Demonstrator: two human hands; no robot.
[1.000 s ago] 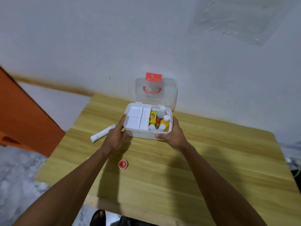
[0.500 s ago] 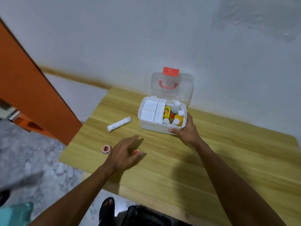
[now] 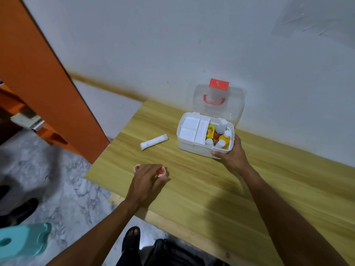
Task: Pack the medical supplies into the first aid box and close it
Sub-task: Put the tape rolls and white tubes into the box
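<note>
Head view: two bare hands are showing over one wooden bench (image 3: 221, 189). One white first aid box (image 3: 194, 146) is sitting at the far side of the bench near the wall, its clear lid (image 3: 236, 104) standing open with one red handle (image 3: 214, 99) and one red latch (image 3: 219, 85). One white tray (image 3: 192, 129) is filling the box's left part. The right part is holding one yellow carton (image 3: 210, 131), one yellow bottle (image 3: 225, 138), one small red-capped bottle (image 3: 216, 137) and about three white bottles; exact count is hard to tell.

Right hand (image 3: 233, 155) is gripping the box's near right corner, fingers curled over the rim and thumb pressing on the front wall.

Left hand (image 3: 147, 181) is lying low over the bench near its left edge, its fingers (image 3: 153, 169) loosely curled around one small red-and-white roll (image 3: 161, 172); whether the roll is lifted off the bench, cannot tell. A second small red-and-white roll (image 3: 137, 167) is lying just beside that hand at the bench edge, partly hidden.

One white tube (image 3: 154, 142) is lying flat on the bench, left of the box, apart from both hands.
</note>
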